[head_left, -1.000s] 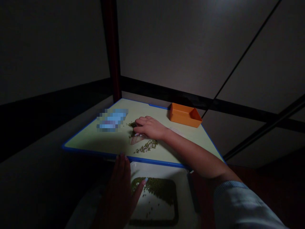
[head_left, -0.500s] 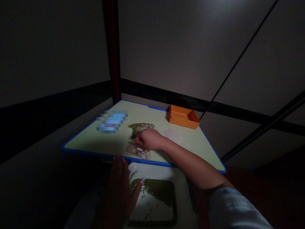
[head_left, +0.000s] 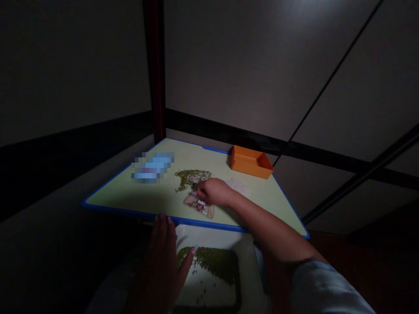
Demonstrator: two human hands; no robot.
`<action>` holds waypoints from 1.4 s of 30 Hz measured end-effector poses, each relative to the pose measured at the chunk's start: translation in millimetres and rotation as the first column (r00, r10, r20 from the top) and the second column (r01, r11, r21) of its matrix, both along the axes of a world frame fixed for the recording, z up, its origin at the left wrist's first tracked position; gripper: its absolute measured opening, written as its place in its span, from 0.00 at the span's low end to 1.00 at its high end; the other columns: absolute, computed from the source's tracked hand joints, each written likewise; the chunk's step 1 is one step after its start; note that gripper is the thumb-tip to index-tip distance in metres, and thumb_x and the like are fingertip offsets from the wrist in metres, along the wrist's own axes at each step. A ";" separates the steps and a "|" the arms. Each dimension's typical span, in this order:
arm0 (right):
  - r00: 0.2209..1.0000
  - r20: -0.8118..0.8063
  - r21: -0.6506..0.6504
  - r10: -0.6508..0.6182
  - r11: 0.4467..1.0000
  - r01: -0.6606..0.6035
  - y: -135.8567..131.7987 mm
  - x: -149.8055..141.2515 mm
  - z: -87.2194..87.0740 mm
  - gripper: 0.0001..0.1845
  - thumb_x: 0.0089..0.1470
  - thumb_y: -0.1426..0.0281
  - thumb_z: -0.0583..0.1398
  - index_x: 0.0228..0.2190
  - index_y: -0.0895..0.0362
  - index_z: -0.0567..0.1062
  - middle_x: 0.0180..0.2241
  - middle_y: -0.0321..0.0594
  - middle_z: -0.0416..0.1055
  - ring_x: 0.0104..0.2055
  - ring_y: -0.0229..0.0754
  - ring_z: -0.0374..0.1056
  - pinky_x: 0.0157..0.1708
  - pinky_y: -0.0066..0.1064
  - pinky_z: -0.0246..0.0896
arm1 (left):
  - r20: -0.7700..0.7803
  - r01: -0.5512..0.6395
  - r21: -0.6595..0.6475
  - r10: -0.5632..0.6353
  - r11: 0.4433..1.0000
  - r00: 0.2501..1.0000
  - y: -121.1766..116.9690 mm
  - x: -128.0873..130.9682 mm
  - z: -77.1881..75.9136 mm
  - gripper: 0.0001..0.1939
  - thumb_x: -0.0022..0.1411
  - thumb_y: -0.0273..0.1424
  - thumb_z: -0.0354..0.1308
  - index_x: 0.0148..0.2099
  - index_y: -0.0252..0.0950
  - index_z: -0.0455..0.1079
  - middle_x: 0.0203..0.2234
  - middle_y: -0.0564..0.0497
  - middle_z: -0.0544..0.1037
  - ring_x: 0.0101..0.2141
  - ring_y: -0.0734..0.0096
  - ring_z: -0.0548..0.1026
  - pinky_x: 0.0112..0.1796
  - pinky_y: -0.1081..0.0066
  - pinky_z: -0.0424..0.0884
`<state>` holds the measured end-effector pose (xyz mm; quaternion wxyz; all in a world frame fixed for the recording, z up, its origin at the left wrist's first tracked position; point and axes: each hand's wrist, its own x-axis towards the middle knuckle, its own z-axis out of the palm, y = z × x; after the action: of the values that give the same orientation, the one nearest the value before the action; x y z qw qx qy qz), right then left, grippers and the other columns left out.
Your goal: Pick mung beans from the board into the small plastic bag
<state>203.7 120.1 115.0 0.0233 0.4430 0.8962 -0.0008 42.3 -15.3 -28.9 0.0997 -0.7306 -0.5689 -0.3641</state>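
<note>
Green seeds (head_left: 190, 178) lie in a loose, curved patch near the middle of our pale surface (head_left: 275, 205), which has a blue rim (head_left: 209, 224). Just on the near side of them is a fan-shaped piece (head_left: 207, 211), pinkish with white and reddish marks, its rounded edge towards us. Our right hand (head_left: 214, 192) bends over its far end, fingers curled in and pinching the piece there; the fingertips are partly hidden, close against the seeds.

Our left hand (head_left: 162, 259) is in deep shade, flat, the fingers side by side and the thumb spread away from them. Its fingertips reach the near rim, and the thumb extends over a white tray (head_left: 222, 234) below it. More green seeds line that tray, thickest along its far side, with a few strays on the white floor.

To the right of the patch we see a pale, whitish heap (head_left: 240, 185), too dim to identify. An orange box (head_left: 250, 163) sits at the far right corner, and a bluish, pixelated thing (head_left: 153, 168) lies towards the left edge.
</note>
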 end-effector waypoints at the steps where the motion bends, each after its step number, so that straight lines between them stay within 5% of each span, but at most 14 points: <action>1: 1.000 -0.014 -0.001 -0.010 1.000 0.010 0.0 3.3 -0.3 0.18 0.62 0.62 0.53 0.35 0.59 0.79 0.32 0.46 0.78 0.29 0.39 0.66 0.25 0.30 0.43 | -0.005 -0.006 0.009 0.006 1.000 1.000 0.6 0.0 -0.3 0.42 0.62 0.45 0.49 0.69 0.28 0.41 0.67 0.27 0.52 0.66 0.40 0.52 0.56 0.44 0.65; 8: 0.966 -0.245 -0.014 -0.083 0.997 0.082 16.7 42.5 9.2 0.19 0.64 0.65 0.51 0.32 0.61 0.78 0.27 0.40 0.74 0.26 0.34 0.59 0.27 0.27 0.45 | -0.081 -0.001 0.045 0.005 0.999 0.997 2.7 -2.3 1.5 0.40 0.62 0.47 0.47 0.68 0.26 0.45 0.63 0.27 0.60 0.64 0.42 0.57 0.54 0.49 0.68; 12: 0.957 -0.113 0.062 -0.268 0.959 0.276 27.8 62.8 14.3 0.18 0.62 0.63 0.52 0.35 0.60 0.79 0.33 0.46 0.77 0.30 0.40 0.66 0.27 0.29 0.47 | -0.113 0.013 0.049 -0.007 0.999 0.994 2.8 -4.6 1.8 0.41 0.62 0.47 0.48 0.68 0.25 0.45 0.63 0.27 0.60 0.64 0.42 0.57 0.54 0.50 0.68; 16: 0.946 0.019 0.086 -0.323 0.944 0.320 27.6 60.1 7.2 0.19 0.63 0.62 0.52 0.40 0.58 0.80 0.40 0.50 0.78 0.38 0.45 0.72 0.29 0.30 0.51 | -0.099 0.018 0.031 -0.015 0.999 0.995 3.2 -6.1 0.1 0.43 0.62 0.48 0.48 0.69 0.28 0.41 0.65 0.29 0.58 0.65 0.43 0.56 0.55 0.50 0.68; 22: 0.969 0.074 0.051 -0.237 0.971 0.233 14.7 44.9 1.7 0.20 0.64 0.62 0.51 0.42 0.57 0.79 0.42 0.49 0.78 0.42 0.45 0.73 0.33 0.29 0.54 | -0.111 0.019 -0.002 -0.019 1.000 0.994 3.5 -9.1 3.0 0.44 0.62 0.49 0.47 0.71 0.31 0.35 0.66 0.30 0.55 0.66 0.43 0.53 0.55 0.49 0.67; 33: 0.998 0.040 0.038 -0.040 0.999 0.039 -1.4 68.2 28.3 0.18 0.63 0.62 0.52 0.36 0.58 0.79 0.35 0.47 0.79 0.33 0.41 0.69 0.26 0.30 0.41 | -0.127 0.004 -0.109 -0.018 0.994 0.992 3.6 -18.2 0.9 0.45 0.62 0.50 0.48 0.71 0.40 0.30 0.70 0.37 0.42 0.68 0.42 0.46 0.57 0.45 0.64; 42: 0.998 -0.017 0.053 -0.054 0.997 0.055 8.6 71.5 1.7 0.18 0.63 0.62 0.52 0.36 0.57 0.78 0.34 0.46 0.78 0.32 0.41 0.68 0.27 0.30 0.41 | -0.168 -0.037 -0.128 0.015 0.991 0.986 2.0 -19.1 -0.6 0.44 0.62 0.50 0.48 0.71 0.40 0.35 0.69 0.36 0.47 0.67 0.44 0.49 0.56 0.46 0.65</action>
<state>275.2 128.7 116.7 0.0042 0.4675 0.8838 0.0190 23.2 -13.3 -29.6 0.1033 -0.7560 -0.5907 -0.2625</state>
